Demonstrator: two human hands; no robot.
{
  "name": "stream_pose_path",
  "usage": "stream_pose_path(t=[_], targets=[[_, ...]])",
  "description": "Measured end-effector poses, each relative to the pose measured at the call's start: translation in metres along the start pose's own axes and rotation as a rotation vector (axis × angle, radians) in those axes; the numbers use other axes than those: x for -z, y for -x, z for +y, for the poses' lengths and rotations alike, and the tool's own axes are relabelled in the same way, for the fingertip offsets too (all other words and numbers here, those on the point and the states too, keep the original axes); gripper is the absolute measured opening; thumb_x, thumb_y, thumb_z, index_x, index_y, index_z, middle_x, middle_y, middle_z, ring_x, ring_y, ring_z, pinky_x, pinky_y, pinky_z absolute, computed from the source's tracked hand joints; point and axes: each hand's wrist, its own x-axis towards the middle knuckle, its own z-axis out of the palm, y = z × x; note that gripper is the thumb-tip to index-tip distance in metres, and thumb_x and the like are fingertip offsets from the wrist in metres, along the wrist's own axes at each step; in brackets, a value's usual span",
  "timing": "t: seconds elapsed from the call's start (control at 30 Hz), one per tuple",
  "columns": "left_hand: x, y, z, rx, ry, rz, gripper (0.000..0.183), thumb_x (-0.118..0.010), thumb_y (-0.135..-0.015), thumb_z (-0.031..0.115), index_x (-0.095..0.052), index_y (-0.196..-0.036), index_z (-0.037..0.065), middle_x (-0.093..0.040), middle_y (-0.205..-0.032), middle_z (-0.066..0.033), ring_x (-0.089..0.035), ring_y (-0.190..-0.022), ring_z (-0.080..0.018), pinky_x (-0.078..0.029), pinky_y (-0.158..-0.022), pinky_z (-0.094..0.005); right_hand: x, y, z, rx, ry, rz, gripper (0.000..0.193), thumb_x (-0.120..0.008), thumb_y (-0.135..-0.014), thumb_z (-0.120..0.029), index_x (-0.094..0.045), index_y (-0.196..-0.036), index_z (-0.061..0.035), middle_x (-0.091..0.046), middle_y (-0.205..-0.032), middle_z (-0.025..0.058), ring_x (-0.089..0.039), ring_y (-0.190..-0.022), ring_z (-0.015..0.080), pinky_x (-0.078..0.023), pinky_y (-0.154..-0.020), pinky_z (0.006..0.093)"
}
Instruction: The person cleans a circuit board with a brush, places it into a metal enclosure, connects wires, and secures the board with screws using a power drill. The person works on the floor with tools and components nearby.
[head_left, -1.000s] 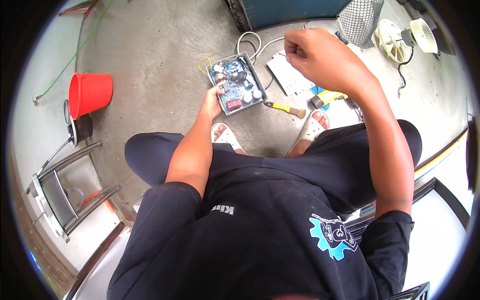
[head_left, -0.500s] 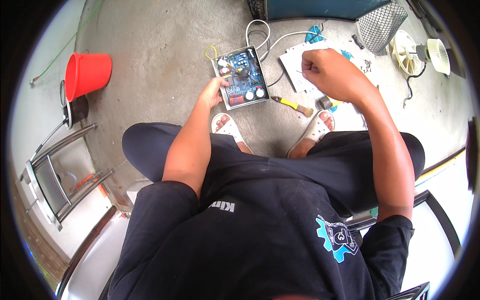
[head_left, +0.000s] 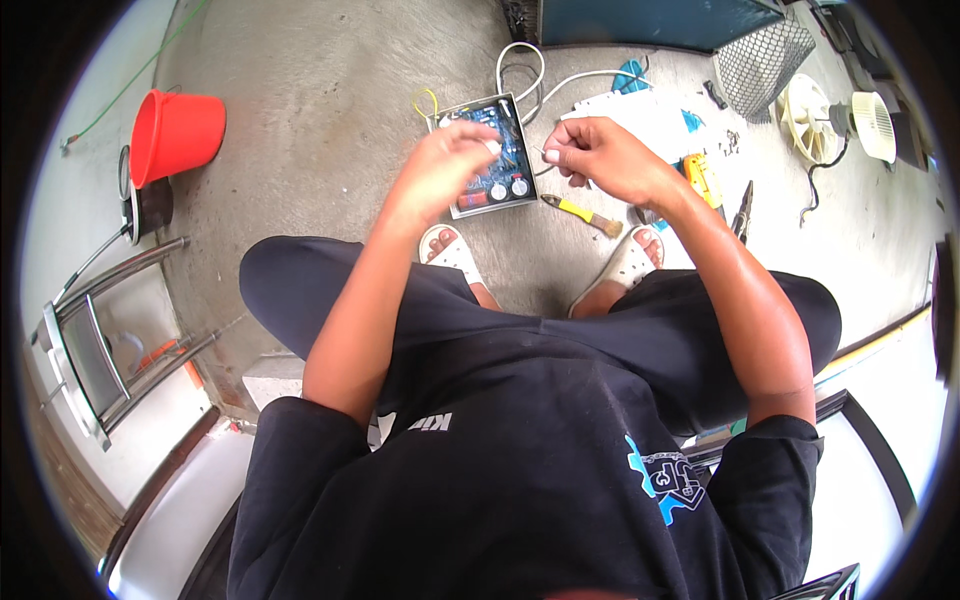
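On the concrete floor ahead of the white sandals, I've got the open box with its blue circuit board. Left hand is over it, blurred, fingers part-curled; can't tell if it holds anything. Right hand just beside: thumb and forefinger pinched on a thin pale piece, too small to identify. Yellow-handled brush near the box.

Got a red bucket over on the left, near a green cord and some metal-framed thing. Up top, seeing a dark blue panel with black mesh just beside it, plus a cream fan wheel off right.
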Motion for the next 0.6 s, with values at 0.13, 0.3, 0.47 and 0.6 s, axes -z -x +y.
stream_pose_path(t=[0.13, 0.3, 0.47, 0.6], targets=[[-0.028, 0.025, 0.003, 0.050, 0.426, -0.068, 0.034, -0.070, -0.100, 0.016, -0.063, -0.130, 0.002, -0.072, -0.112, -0.0054, -0.067, -0.096, -0.0121, -0.056, -0.088, -0.0274, -0.011, 0.005, -0.004, 0.009, -0.350, -0.034, 0.018, -0.067, -0.101, -0.018, -0.069, -0.103, -0.0001, -0.065, -0.085, 0.0016, -0.060, -0.076, 0.0091, -0.053, -0.072, 0.0250], [-0.047, 0.020, -0.019, 0.063, 0.724, -0.087, 0.026, -0.068, -0.102, 0.012, -0.065, -0.127, 0.004, -0.071, -0.113, -0.0062, -0.068, -0.095, -0.0134, -0.057, -0.088, -0.0294, -0.020, 0.011, -0.010, -0.027, -0.420, -0.059, 0.019, -0.067, -0.102, -0.019, -0.069, -0.102, 0.0000, -0.064, -0.084, 0.0014, -0.061, -0.074, 0.0093, -0.053, -0.071, 0.0249], [-0.057, 0.014, -0.032, -0.145, 0.685, -0.038, 0.015, -0.071, -0.100, 0.011, -0.071, -0.114, 0.005, -0.072, -0.106, -0.0056, -0.068, -0.090, -0.0147, -0.058, -0.083, -0.0304, -0.027, 0.006, 0.006, -0.021, -0.227, 0.029, 0.026, -0.069, -0.101, -0.026, -0.069, -0.099, 0.0001, -0.066, -0.083, 0.0013, -0.061, -0.073, 0.0092, -0.052, -0.069, 0.0251], [-0.048, 0.005, -0.028, -0.012, 0.669, 0.082, 0.016, -0.071, -0.100, 0.014, -0.070, -0.113, 0.005, -0.070, -0.099, -0.0028, -0.067, -0.087, -0.0133, -0.058, -0.082, -0.0293, 0.005, -0.002, 0.049, 0.070, -0.060, 0.095, 0.036, -0.070, -0.100, -0.034, -0.071, -0.099, 0.0016, -0.069, -0.085, 0.0041, -0.063, -0.074, 0.0107, -0.054, -0.069, 0.0283]])
